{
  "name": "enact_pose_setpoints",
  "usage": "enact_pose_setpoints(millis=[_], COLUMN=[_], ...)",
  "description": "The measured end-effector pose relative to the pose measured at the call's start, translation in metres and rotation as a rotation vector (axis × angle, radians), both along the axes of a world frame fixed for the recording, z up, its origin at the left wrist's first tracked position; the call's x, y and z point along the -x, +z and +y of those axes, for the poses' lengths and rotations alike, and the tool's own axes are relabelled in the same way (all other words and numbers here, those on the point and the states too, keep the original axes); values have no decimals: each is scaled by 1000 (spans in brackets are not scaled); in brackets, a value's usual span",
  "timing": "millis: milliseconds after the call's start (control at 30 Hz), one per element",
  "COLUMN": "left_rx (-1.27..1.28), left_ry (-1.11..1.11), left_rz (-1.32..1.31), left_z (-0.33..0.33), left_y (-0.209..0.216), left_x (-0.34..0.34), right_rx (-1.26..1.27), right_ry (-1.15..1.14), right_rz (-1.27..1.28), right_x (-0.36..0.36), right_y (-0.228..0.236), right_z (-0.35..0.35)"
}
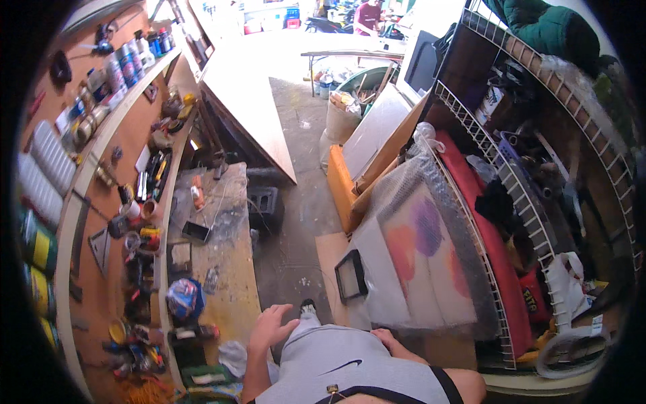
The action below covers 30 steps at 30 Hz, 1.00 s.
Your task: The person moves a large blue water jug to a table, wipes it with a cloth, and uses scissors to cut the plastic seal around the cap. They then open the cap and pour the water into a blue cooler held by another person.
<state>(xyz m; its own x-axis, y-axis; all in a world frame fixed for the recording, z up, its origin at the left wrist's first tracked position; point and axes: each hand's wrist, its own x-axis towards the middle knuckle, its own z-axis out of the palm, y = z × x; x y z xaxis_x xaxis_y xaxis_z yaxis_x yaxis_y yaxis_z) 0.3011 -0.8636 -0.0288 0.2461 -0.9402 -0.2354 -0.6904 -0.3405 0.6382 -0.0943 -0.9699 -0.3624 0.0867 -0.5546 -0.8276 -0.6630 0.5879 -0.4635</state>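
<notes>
My left hand (272,326) is raised in front of my body, beside the near end of the workbench. Its fingers are stretched out with nothing in them. My right hand (388,338) hangs low at my right side, partly hidden by my grey shirt (343,357); whether its fingers are closed does not show. Closest to my left hand is the paint-stained wooden workbench (235,269). On it lie a blue and white round bundle (185,299), a small black tray (196,232) and an orange-handled tool (197,192). Right of me leans a bubble-wrapped painting (420,249).
Shelves of spray cans (124,64) and tools line the left wall. A large board (252,121) juts out beyond the bench. Wire shelving (498,155) full of bags stands right, near a black frame (350,276) and an orange panel (342,185). A person (367,17) is far off.
</notes>
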Motion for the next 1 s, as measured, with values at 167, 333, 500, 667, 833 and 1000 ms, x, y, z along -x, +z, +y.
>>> enact_pose_setpoints(millis=[167,333,500,667,833,1000], left_rx=[71,51,-135,-378,-350,-33], left_ry=[-20,86,82,30,-116,87], left_rz=[-153,-85,-55,55,102,145], left_z=[-92,-149,-190,-267,-407,-525], left_y=[-35,-20,-49,-99,-120,-100], left_x=[-96,-152,-183,-200,-240,-316], right_rx=[38,132,118,146,113,93], right_ry=[-141,-269,-70,107,-59,-203], right_rz=[-215,-341,-261,-69,-197,-317], right_x=[-121,-216,-240,-259,-310,-378], right_y=[4,118,74,0,-14,48], right_z=[-107,-191,-251,-307,-425,-550])
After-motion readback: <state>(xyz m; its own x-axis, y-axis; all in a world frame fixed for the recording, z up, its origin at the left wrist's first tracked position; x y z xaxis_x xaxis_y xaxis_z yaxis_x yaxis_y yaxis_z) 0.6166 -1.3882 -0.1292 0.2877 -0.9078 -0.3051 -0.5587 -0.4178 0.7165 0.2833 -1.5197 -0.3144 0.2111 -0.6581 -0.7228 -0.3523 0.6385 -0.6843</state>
